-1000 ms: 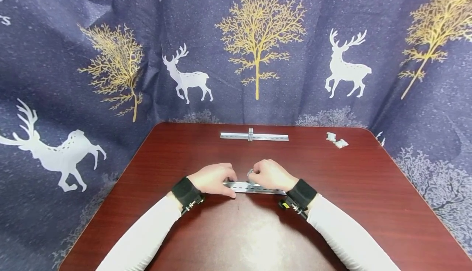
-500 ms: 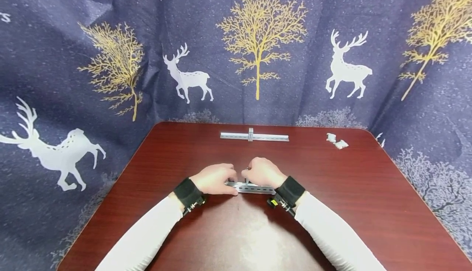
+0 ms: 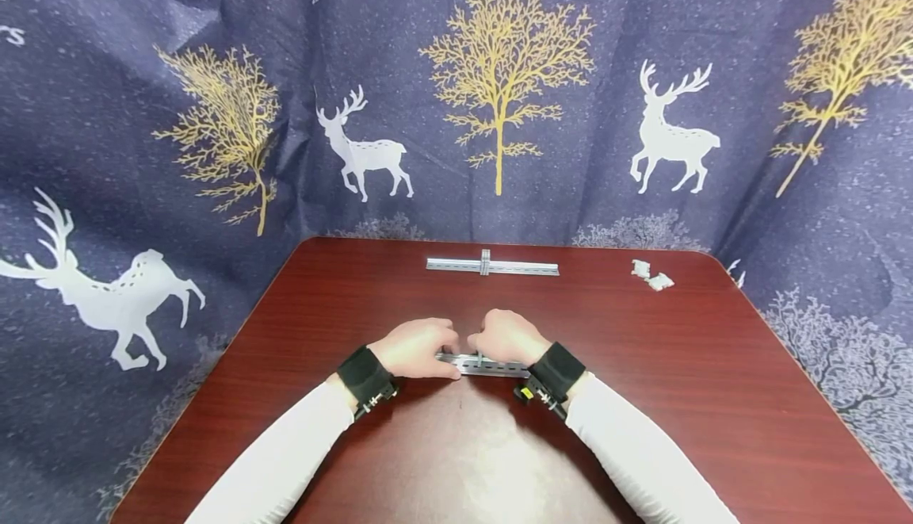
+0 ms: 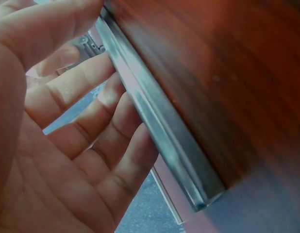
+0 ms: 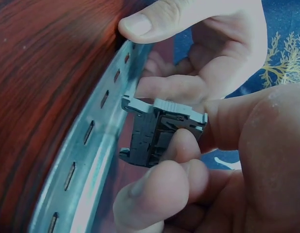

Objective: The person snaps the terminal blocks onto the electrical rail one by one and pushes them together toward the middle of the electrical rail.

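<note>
A slotted metal DIN rail (image 3: pixel 499 369) lies crosswise on the table in front of me. My left hand (image 3: pixel 416 347) grips its left part; in the left wrist view the fingertips touch one long edge of the rail (image 4: pixel 155 111). My left thumb (image 5: pixel 140 24) lies at the opposite edge in the right wrist view. Close beside it, my right hand (image 3: pixel 510 337) pinches a small grey terminal block (image 5: pixel 142 131) between thumb and fingers. The block's footed side faces the rail's slotted channel (image 5: pixel 89 138). Whether block and rail touch, I cannot tell.
Farther back on the reddish-brown table (image 3: pixel 342 286) lies another DIN rail (image 3: pixel 524 268) with a block (image 3: pixel 485 261) mounted across its middle. Two small pale pieces (image 3: pixel 640 268) lie at the back right. A dark blue patterned cloth (image 3: pixel 456 151) hangs behind the table.
My right hand has moved left along the rail, closer to the left hand, with the terminal block in its fingers. During the last half second it shifted only slightly. The left hand stays nearly still.
</note>
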`<state>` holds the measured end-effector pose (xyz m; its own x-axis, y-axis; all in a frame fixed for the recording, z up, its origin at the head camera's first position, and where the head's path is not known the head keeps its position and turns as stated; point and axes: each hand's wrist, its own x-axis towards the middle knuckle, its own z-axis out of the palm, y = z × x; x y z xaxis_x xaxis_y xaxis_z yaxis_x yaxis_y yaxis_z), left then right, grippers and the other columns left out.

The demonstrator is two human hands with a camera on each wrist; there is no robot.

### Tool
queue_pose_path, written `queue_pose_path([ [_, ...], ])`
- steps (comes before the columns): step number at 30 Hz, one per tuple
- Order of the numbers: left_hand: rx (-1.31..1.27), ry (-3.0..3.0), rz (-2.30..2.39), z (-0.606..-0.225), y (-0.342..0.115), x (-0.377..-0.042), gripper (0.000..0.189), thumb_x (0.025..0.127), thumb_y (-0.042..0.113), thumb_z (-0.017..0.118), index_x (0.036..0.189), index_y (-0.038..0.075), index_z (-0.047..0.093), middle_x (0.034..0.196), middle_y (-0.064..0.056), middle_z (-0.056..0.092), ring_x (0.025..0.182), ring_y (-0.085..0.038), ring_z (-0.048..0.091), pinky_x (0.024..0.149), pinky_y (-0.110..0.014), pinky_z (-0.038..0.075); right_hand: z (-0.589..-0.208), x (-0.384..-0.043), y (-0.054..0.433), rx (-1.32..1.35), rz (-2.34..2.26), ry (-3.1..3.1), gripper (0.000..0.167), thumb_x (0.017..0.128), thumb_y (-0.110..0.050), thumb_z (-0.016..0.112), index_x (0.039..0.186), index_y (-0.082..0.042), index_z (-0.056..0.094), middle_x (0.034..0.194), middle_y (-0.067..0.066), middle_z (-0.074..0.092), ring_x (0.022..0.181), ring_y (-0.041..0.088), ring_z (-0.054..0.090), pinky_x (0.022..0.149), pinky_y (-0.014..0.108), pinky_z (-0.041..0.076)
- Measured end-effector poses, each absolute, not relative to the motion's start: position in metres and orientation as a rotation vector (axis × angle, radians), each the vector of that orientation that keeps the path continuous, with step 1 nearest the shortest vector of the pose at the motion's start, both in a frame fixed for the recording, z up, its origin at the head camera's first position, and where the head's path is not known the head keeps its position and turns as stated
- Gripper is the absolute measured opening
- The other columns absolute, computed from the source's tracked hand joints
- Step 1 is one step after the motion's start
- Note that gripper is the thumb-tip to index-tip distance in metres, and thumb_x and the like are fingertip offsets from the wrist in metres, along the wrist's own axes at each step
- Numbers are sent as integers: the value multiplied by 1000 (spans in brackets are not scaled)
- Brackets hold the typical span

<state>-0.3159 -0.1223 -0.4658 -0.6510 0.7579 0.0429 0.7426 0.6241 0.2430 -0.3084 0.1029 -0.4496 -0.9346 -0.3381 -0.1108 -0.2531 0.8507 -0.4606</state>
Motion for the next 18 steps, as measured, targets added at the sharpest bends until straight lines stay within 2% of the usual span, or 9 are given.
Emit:
queue_pose_path([
  [8, 1287, 2773, 396, -464, -123, -315, 25, 90, 47, 91, 98, 26, 81, 90, 9, 63, 80, -8, 56, 70, -29, 49, -444, -305, 101, -424, -696, 2793, 41, 95, -34, 71, 59, -18, 60, 51, -4, 54, 47, 17, 57, 51, 33, 40],
  [18, 1287, 2780, 416, -467, -123, -317, 24, 89, 45, 92, 99, 26, 81, 91, 10, 63, 81, -8, 57, 71, -29, 50, -444, -302, 99, -413, -669, 2752, 37, 94, -34, 71, 62, -17, 62, 45, -5, 52, 44, 18, 60, 54, 32, 44],
])
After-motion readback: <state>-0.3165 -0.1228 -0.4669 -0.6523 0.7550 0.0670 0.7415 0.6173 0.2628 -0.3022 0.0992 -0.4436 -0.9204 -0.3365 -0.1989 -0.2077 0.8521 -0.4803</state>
